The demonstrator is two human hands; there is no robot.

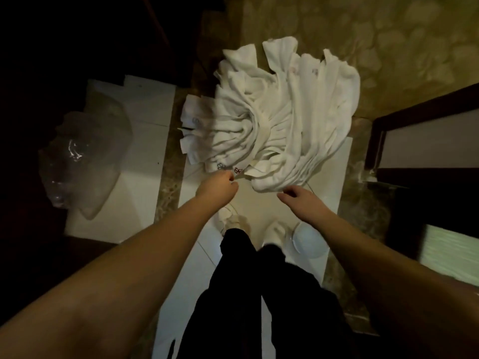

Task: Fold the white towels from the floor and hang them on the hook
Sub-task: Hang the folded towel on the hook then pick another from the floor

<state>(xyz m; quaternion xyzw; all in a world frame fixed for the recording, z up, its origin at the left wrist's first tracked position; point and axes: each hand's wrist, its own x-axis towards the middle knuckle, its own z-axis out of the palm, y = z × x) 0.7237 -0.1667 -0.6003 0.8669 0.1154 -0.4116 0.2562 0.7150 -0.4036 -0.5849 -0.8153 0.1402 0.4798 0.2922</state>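
Note:
A heap of several crumpled white towels lies on the floor ahead of my feet. Some carry small printed marks near their hems. My left hand reaches to the heap's near edge, its fingers curled right at a towel hem with a red mark; whether it pinches the hem is unclear. My right hand hovers just short of the heap's near right edge with fingers loosely bent and nothing in it. No hook is in view.
A crumpled clear plastic bag lies on white tiles at the left. A round white object sits by my right shoe. A dark wooden frame stands at the right. My black trouser legs fill the lower middle.

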